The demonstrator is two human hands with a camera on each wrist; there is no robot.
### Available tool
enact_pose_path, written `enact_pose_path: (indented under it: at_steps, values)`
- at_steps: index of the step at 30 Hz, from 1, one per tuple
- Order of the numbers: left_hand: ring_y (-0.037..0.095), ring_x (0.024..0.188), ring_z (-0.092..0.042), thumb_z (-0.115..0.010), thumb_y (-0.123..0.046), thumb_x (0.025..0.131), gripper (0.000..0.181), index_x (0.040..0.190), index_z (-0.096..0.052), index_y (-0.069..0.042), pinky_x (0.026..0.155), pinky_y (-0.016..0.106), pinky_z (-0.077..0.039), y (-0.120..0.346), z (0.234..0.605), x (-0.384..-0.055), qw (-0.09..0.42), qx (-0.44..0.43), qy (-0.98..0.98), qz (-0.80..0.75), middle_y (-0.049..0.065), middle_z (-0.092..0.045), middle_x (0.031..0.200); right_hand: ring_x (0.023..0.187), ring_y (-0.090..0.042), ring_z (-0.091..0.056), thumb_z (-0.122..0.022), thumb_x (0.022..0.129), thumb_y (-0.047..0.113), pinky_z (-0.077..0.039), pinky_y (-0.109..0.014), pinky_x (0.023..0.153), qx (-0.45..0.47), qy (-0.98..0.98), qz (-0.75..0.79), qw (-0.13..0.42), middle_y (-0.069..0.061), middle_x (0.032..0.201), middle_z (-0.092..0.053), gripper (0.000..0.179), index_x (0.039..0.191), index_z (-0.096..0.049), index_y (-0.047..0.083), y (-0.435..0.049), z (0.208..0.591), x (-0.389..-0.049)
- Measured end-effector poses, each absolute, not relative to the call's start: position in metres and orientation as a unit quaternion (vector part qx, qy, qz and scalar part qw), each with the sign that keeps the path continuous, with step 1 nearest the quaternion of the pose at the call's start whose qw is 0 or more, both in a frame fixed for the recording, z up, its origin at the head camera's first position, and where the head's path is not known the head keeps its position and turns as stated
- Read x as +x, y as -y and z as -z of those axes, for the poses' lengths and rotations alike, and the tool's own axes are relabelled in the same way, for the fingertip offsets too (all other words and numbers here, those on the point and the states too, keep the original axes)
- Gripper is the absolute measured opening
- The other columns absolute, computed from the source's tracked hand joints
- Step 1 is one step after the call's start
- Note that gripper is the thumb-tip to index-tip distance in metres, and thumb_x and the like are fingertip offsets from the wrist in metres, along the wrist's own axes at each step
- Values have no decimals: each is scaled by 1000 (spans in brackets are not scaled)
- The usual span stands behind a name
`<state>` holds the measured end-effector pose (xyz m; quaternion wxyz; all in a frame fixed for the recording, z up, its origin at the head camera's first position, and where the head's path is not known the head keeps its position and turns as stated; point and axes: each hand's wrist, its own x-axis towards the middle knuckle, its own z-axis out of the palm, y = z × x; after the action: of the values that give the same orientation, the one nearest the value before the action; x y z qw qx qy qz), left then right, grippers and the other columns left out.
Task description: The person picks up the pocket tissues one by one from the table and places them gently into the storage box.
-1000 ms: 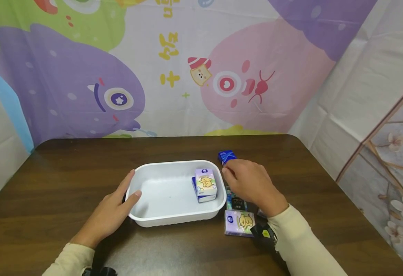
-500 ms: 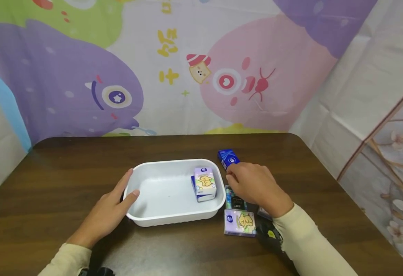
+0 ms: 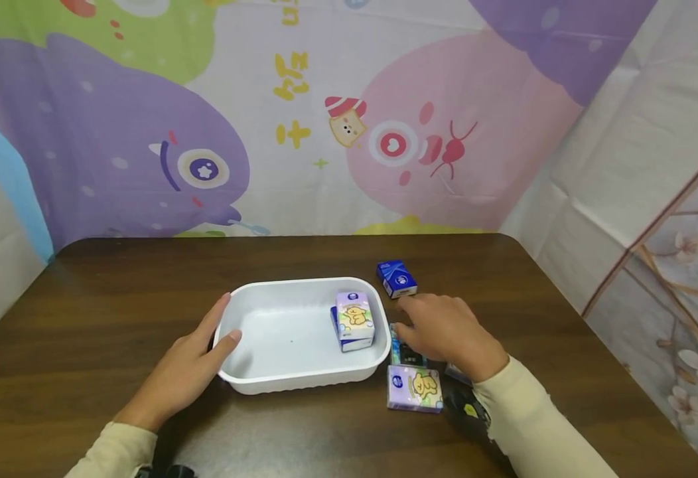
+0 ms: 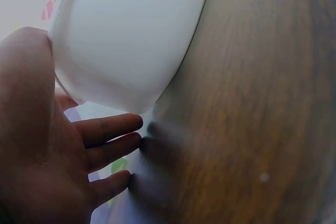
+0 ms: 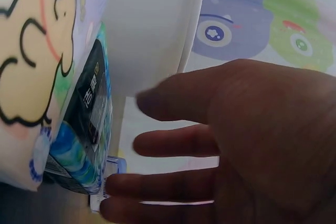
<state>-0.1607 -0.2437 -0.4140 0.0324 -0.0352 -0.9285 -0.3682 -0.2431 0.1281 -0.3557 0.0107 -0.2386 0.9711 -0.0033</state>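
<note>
A white plastic basin (image 3: 265, 384) stands on the table, holding a purple-and-white tissue pack (image 3: 355, 316) with a cartoon puppy, stacked on a blue one (image 3: 335, 323). My left hand (image 3: 184, 368) rests at its left end, thumb over the rim. In the left wrist view three straight fingers (image 4: 113, 128) reach out below the basin's wall. Right of the basin, my right hand (image 3: 447, 328) hovers with nothing in it, over a black-and-teal tissue pack (image 3: 405, 355); its fingers (image 5: 176, 140) are extended and spread. Just beyond the fingertips lies a blue tissue pack (image 3: 397, 279).
Another purple puppy tissue pack (image 3: 415, 389) lies nearer me, beside the basin's front right corner. One more pack (image 3: 458, 373) is mostly hidden under my right wrist. The brown wooden table (image 3: 146, 285) ends at a cartoon-print cloth (image 3: 301, 199) behind.
My right hand has drawn back slightly toward me from the blue tissue pack, which now shows whole. My left hand keeps its place on the basin.
</note>
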Motion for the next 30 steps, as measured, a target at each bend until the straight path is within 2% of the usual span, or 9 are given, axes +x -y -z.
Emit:
enact_pose_path:
  at_steps: [6, 15, 30]
  values:
    - [46, 124, -54, -44, -53, 104, 71, 163, -10, -32, 93, 63, -43, 243, 414, -161, 31, -35, 929, 368, 29, -47, 145, 111, -30, -64, -63, 96, 47, -51, -53, 86, -214, -975, -15, 57, -8, 122, -68, 50, 133, -64, 13, -127, 358, -244]
    - [46, 124, -54, -44, -54, 104, 71, 163, -11, -32, 93, 63, -43, 244, 415, -160, 32, -34, 929, 368, 28, -48, 145, 96, -25, -66, -61, 95, 47, -53, -48, 76, -226, -971, -28, 68, -5, 110, -69, 46, 125, -66, 13, -124, 362, -243]
    - [46, 126, -52, -44, -55, 104, 71, 163, -10, -33, 94, 63, -42, 245, 415, -161, 29, -33, 928, 370, 27, -46, 147, 91, -28, -67, -62, 92, 59, -52, -49, 75, -235, -968, -43, 75, -6, 103, -70, 57, 124, -67, 12, -123, 366, -243]
